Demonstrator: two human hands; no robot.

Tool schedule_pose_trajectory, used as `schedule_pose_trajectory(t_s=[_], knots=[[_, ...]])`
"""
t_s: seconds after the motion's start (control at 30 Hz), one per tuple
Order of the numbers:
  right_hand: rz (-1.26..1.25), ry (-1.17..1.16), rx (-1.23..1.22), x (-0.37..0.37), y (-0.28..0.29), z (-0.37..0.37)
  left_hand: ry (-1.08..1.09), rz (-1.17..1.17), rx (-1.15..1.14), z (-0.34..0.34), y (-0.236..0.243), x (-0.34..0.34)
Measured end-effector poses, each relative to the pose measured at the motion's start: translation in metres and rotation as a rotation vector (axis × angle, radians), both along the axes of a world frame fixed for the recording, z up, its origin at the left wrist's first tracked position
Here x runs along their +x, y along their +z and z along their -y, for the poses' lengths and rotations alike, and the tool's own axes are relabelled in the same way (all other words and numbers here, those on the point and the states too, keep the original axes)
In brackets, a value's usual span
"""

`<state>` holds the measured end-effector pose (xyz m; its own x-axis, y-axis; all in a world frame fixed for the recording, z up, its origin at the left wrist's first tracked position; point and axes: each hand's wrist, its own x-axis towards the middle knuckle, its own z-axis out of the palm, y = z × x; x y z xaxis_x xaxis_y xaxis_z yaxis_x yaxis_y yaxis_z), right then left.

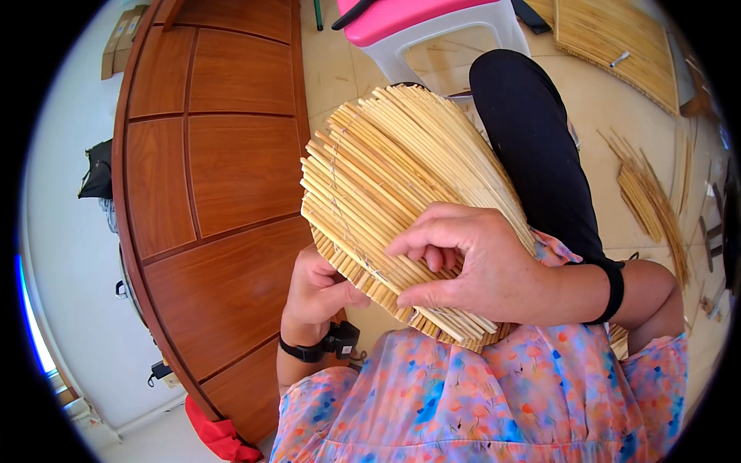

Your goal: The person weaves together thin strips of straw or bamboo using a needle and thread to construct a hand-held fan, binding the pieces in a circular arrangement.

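A stiff, fan-shaped panel of pale yellow stalks (386, 166) takes up the centre of the frame, a second layer of short stalk ends showing along its lower-left rim. Its ragged upper edge points to the top centre; its right edge lies against the black-trousered leg (532, 147), and its lower edge meets the multicoloured floral garment (478, 386) at the bottom, leaving little room there.

The left hand (320, 289), left of the lower centre, is at the panel's lower-left rim, thumb along the edge; its fingertips are hidden, so I cannot tell how tightly it grips. The right hand (471, 262), just right of centre, lies over the stalks with thumb and forefinger spread apart, the other fingers curled.

At left, the reddish-brown wooden furniture panel (243, 158) comes close to the stalks' left edge. A narrow strip of pale tiled floor (328, 77) opens above, up to the pink-topped white plastic stool (432, 35). Wider floor stretches down the right side, where loose tan stalks (656, 204) lie.
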<state>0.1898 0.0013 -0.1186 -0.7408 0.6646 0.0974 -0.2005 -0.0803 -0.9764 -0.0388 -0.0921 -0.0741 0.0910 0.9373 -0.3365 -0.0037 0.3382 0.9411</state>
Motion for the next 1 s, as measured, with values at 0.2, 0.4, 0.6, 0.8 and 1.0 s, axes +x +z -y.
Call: schedule_pose_trajectory(t_s=[0.2,0.4,0.6,0.8,1.0], knots=[[0.044,-0.055,-0.095,0.003,0.001,0.001,-0.002,-0.196,0.061,0.0,0.011,0.002],[0.074,-0.015,-0.031,0.009,-0.002,-0.002,0.007,-0.221,0.16,0.001,-0.001,0.012],[0.099,0.021,-0.074,0.018,-0.001,-0.002,0.178,-0.341,0.261,0.001,0.002,0.015],[0.097,-0.006,-0.143,0.028,-0.006,-0.001,-0.052,-1.36,0.93,-0.029,0.037,0.02],[0.031,-0.221,0.257,0.047,0.017,0.005,-0.414,-1.602,1.258,-0.052,0.036,0.02]])
